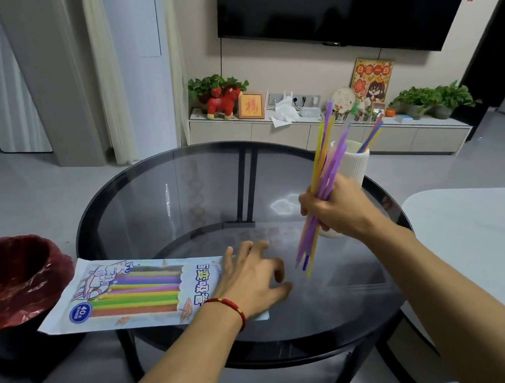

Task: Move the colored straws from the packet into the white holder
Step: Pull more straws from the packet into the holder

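A bundle of colored straws (327, 158), purple, yellow and pink, stands tilted in my right hand (339, 207), which is closed around its middle above the glass table. Just behind that hand is the white ribbed holder (356, 160), with a few blue and yellow straws leaning out of it. The straw packet (131, 292) lies flat at the table's left edge, hanging over the rim. My left hand (251, 275) rests at the packet's right end, fingers spread, holding nothing that I can see.
The round dark glass table (198, 197) has a lower shelf. A black bin with a red liner (9, 282) stands on the floor at left. A white table (486, 239) with a glass dish and a pencil-like stick sits at right.
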Motion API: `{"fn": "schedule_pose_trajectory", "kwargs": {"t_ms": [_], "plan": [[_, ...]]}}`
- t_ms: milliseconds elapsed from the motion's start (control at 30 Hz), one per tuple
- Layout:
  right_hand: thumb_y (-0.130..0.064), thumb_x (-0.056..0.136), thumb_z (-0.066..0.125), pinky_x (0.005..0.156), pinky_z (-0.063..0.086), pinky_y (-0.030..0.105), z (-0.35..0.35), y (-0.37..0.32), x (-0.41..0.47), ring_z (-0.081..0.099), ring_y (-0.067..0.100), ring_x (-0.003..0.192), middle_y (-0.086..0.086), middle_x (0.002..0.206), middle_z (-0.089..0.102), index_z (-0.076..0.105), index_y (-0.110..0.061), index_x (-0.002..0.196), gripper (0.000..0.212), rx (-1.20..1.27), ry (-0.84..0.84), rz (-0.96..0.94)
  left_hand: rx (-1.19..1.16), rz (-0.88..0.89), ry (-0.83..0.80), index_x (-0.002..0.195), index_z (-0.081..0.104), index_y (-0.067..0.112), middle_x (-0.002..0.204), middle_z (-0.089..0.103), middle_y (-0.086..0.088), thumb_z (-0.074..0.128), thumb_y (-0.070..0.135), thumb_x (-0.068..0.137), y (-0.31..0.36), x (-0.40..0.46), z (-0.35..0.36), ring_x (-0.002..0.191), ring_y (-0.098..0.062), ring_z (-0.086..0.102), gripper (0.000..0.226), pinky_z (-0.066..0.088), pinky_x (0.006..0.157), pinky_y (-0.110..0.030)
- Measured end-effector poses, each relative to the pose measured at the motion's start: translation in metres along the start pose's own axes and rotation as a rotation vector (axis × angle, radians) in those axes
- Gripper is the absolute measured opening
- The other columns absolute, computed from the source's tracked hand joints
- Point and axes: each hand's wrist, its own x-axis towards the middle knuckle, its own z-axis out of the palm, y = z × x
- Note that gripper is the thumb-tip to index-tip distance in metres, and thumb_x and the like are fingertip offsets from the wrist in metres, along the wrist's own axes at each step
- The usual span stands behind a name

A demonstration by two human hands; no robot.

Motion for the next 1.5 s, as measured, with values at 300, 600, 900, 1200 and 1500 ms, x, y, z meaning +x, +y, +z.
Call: {"fn": "schedule_pose_trajectory", "kwargs": {"t_ms": [300,600,900,1200,1500], "plan": [[-0.022,0.099,0.064,0.047,0.056,0.026,0.018,0.017,-0.017,0.067,0.007,0.047,-0.004,0.056,0.069,0.075,-0.007,0.074,0.031,0.113,0.153,0.036,0.041,-0.032,0.032,0.117,0.059,0.031,0.144,0.04,-0.001,0.048,0.064,0.087,0.0,0.002,0.002,0.136,-0.025,0.027,0.045,0.016,0.117,-0.055],[-0.017,0.096,0.06,0.054,0.057,0.029,0.03,0.021,-0.023,0.063,0.008,0.049,-0.01,0.051,0.064,0.074,-0.009,0.07,0.031,0.089,0.118,0.047,0.069,-0.025,0.072,0.129,0.053,0.028,0.137,0.048,0.001,0.052,0.06,0.085,0.009,0.003,-0.005,0.13,-0.023,0.034,0.055,0.025,0.114,-0.048],[-0.017,0.095,0.067,0.054,0.06,0.042,0.044,0.036,-0.034,0.067,0.02,0.053,0.013,0.062,0.069,0.071,-0.002,0.071,0.029,0.134,0.179,0.019,0.112,-0.047,0.068,0.14,0.042,0.031,0.133,0.047,0.004,0.061,0.069,0.069,0.012,0.005,-0.008,0.126,-0.022,0.035,0.083,0.027,0.112,-0.044],[-0.011,0.093,0.065,0.05,0.057,0.041,0.045,0.025,-0.034,0.065,0.017,0.05,0.006,0.059,0.07,0.071,-0.006,0.07,0.024,0.137,0.054,-0.062,-0.247,0.003,0.087,0.113,0.048,0.034,0.106,0.056,0.001,0.077,0.056,0.065,0.034,0.011,-0.01,0.098,-0.021,0.059,0.06,0.054,0.081,-0.036],[-0.021,0.086,0.074,0.066,0.057,0.044,0.047,-0.007,-0.034,0.064,0.027,0.067,0.007,0.067,0.065,0.062,-0.009,0.073,0.022,0.236,0.218,-0.01,-0.691,-0.245,0.161,0.084,0.057,0.026,0.073,0.057,0.016,0.053,0.003,0.093,0.069,0.042,0.016,0.067,-0.004,0.06,0.026,0.057,0.071,-0.029]]}}
